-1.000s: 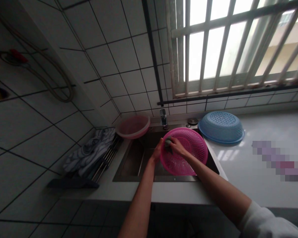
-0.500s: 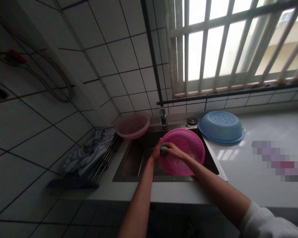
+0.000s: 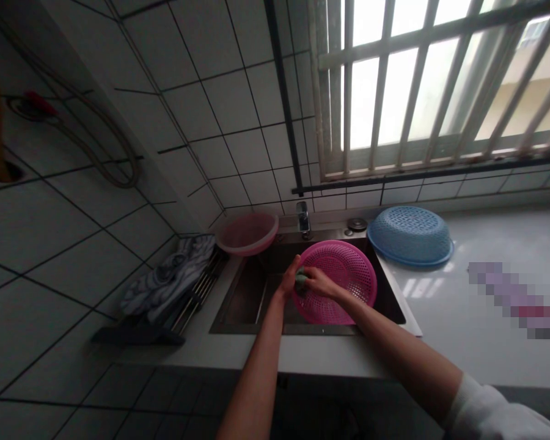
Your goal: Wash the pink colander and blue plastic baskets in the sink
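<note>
Blue basket (image 3: pixel 410 235) upturned on counter (image 3: pixel 486 235); striped cloth (image 3: pixel 169 275) on rack (image 3: pixel 198 297); barred window (image 3: pixel 401 91) above.

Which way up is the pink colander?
Open side up: the pink colander shows its perforated inside, with the right hand over it.

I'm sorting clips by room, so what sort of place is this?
Probably a kitchen: a metal sink with a faucet is set into a pale counter, and a pink colander is held there.

No legible text, labels, brands, numbers or signs anywhere.
</note>
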`<state>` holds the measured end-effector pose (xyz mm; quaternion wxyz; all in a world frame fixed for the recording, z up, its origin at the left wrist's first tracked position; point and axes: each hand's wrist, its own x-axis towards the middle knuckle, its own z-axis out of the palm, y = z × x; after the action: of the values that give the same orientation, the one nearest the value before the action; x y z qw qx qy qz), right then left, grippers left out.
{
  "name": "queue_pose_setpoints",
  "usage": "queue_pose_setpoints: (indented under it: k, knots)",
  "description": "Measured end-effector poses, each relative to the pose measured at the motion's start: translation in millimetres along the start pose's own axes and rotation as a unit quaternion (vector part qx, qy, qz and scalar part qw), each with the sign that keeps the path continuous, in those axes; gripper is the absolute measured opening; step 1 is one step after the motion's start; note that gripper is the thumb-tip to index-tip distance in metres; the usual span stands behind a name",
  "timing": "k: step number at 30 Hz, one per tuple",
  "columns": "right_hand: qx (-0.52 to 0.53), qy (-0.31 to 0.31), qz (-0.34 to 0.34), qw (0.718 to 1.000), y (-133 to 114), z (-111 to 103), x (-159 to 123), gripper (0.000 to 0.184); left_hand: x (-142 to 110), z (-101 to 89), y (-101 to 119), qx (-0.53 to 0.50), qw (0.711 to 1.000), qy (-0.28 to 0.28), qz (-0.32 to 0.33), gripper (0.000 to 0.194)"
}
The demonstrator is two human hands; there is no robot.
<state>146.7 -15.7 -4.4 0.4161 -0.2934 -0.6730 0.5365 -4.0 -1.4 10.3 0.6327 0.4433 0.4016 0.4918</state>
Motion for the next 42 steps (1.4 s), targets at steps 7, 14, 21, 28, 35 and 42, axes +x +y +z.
queue_pose_setpoints:
  k: [7, 14, 21, 28, 35, 42]
  knots:
    - [-0.030, 0.197, -0.015, 0.980, -4, -29, 7, 0.019, -1, 9.5, 0, -0.027, 0.996, -0.081, 0.015, 0.063]
    - [-0.017, 0.055, -0.009, 0.998, 0, -15, 4, 0.014, 1, 2.4, -4, -0.037, 0.998, -0.040, -0.008, 0.053]
    - [-0.006, 0.051, -0.018, 0.999, -1, -15, 5, 0.018, 0, 2.8, -4, -0.048, 0.998, -0.047, -0.019, 0.054]
    - [-0.056, 0.184, -0.022, 0.981, 0, -26, 6, 0.016, 0, 6.6, -2, -0.058, 0.996, -0.060, 0.014, 0.045]
    - [-0.006, -0.003, -0.013, 1.000, 5, -7, 4, 0.015, -2, 3.0, -1, -0.039, 0.999, -0.018, -0.026, 0.052]
    - [-0.009, 0.157, -0.025, 0.987, 1, -25, 7, 0.018, -5, 13.6, 3, -0.051, 0.996, -0.077, -0.011, 0.060]
